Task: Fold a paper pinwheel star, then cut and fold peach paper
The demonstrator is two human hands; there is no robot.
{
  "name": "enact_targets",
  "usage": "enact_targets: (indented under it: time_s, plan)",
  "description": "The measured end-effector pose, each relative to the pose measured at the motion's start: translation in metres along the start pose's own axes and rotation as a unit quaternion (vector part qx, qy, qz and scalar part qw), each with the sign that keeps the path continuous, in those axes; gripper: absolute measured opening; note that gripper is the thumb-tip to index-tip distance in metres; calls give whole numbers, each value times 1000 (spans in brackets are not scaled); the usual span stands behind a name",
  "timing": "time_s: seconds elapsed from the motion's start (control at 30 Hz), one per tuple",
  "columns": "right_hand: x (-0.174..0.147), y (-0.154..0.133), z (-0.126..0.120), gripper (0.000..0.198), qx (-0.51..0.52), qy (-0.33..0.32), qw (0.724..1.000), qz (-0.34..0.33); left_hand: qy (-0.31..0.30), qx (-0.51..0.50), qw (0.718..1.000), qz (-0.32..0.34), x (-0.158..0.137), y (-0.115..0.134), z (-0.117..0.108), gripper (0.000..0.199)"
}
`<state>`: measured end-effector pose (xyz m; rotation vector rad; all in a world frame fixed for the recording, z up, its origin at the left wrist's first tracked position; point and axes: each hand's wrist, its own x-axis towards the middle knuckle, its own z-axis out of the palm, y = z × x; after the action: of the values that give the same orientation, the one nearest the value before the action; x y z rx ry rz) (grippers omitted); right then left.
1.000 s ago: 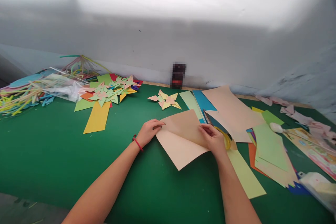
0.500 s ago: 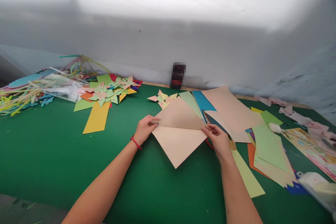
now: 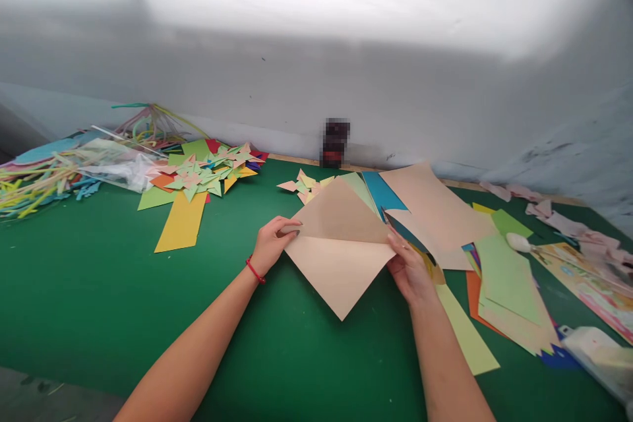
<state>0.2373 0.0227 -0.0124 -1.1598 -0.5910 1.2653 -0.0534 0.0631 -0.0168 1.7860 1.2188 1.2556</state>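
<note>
A square sheet of pale peach paper (image 3: 341, 270) hangs between my hands above the green tabletop, turned corner-down, with a crease running across its middle. My left hand (image 3: 277, 242) pinches its left corner between thumb and fingers; a red cord bracelet circles that wrist. On the opposite side my right hand (image 3: 409, 267) grips the right corner, thumb on the near face and the other fingers partly hidden behind. Behind the sheet's right edge lie scissors, mostly covered. The sheet's top corner overlaps several small folded paper pieces (image 3: 309, 183).
Folded paper stars (image 3: 198, 175) and a yellow strip (image 3: 181, 222) lie at left, beside a heap of colored pipe cleaners (image 3: 44, 178). Large peach paper (image 3: 435, 217), green sheets (image 3: 509, 277) and a white glue gun (image 3: 593, 346) occupy the right. A wall (image 3: 247, 86) rises behind the green table (image 3: 99, 303).
The sheet's lower corner has swung slightly right and its upper half stands a little higher. My right hand has turned and shifted its grip at the right corner; my left stays put.
</note>
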Motion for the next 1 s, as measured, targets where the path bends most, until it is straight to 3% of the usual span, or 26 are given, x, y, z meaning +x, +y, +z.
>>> enact_targets:
  time_s: [0.1, 0.2, 0.43, 0.57, 0.67, 0.77, 0.83, 1.0]
  plan:
    - [-1, 1, 2, 35, 3, -19, 1000, 24, 16, -8, 1000, -6, 0, 0, 0, 19]
    - [1, 4, 1, 30, 6, 11, 1000, 23, 27, -20, 999, -5, 0, 0, 0, 16]
    - [2, 10, 2, 30, -17, 2, 999, 32, 59, 12, 998, -3, 0, 1, -1, 18]
    - [2, 13, 4, 29, -5, 21, 999, 32, 121, -67, 988, -71, 3, -4, -1, 39]
    - [3, 13, 4, 28, 8, 32, 999, 40, 90, -250, 950, -162, 5, -6, 0, 50]
    - [2, 13, 6, 27, 12, 35, 998, 52, 4, -399, 890, -221, 5, -4, 2, 39]
    - [0, 13, 8, 29, 13, 35, 997, 68, -19, -442, 863, -244, 4, -2, 4, 34]
    - [-4, 12, 14, 32, -27, 28, 997, 62, 0, -459, 831, -314, -1, 2, 8, 27]
